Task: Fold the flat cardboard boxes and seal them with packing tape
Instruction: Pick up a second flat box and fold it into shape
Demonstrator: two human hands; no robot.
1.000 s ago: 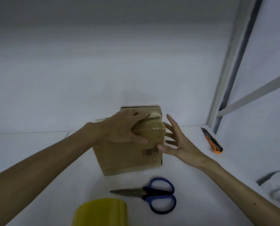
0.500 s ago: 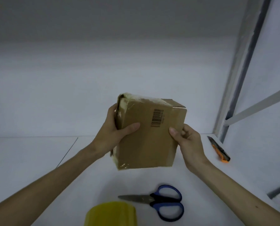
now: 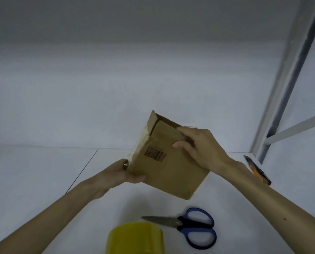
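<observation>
We hold the cardboard box [image 3: 167, 171] in both hands, off the white table [image 3: 33, 171] and tilted, its top leaning away to the left. Our left hand [image 3: 120, 174] pinches the lower left corner, thumb flat on the near face and fingers curled out of sight behind. Our right hand [image 3: 200, 147] grips the upper right edge, fingers curled over onto the near face. Between the two grips sits a printed barcode [image 3: 155, 154]. Pale crumpled tape [image 3: 138, 145] runs along the edge above the left hand. At the top end, above the right hand, a flap stands partly open. Below the box on the table lie blue-handled scissors [image 3: 189, 226], blades pointing left, with a yellow tape roll [image 3: 134, 239] just beside them, nearest us. Beyond the right wrist lies an orange and black utility knife [image 3: 259, 171].
</observation>
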